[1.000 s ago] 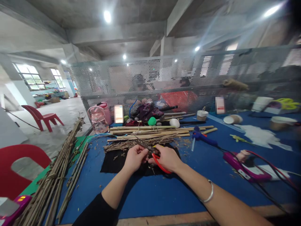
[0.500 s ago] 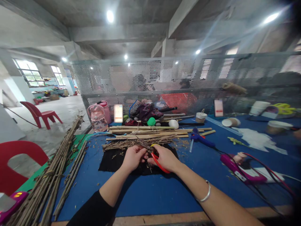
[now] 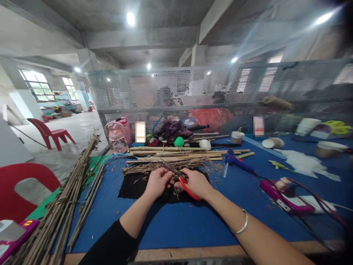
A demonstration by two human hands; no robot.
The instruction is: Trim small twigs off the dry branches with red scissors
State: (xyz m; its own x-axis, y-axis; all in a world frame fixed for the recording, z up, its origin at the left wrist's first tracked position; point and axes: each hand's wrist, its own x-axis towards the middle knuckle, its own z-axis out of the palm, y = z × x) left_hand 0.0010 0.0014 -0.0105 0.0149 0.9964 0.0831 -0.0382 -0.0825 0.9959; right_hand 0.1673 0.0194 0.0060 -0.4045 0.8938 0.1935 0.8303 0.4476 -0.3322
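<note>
At the far left, a purple plastic unit (image 3: 34, 225) carries lit yellow marks, too small to read. Beside it, a long tied bundle of dry brown stems (image 3: 64, 198) slants across the table corner; a smaller group of thin grey-brown stems (image 3: 86, 206) lies just to its right on the blue tabletop (image 3: 165, 232). Beyond these stand a pink bag with a printed front (image 3: 117, 136) and an upright panel with a pale orange-and-white face (image 3: 140, 131); the pixelated face is illegible.

At centre, a black rectangular cloth (image 3: 129, 188) lies under both hands, with a heap of brown twigs (image 3: 143, 168) along its far side. The left hand (image 3: 159, 183) is in a narrow pinch, thumb and fingers drawn together; any item between them is too small to identify. The right hand (image 3: 195, 184) grips a pair of red-handled scissors with dark metal blades (image 3: 189, 188). The red handle curves below the palm; the blades project forward and left, passing just beyond the left fingertips. Blade opening cannot be determined.

To the right lie a blue glue gun (image 3: 239, 162), a second upright panel, also pixelated (image 3: 258, 126), and a purple-and-white power strip (image 3: 284, 198) with cables.
</note>
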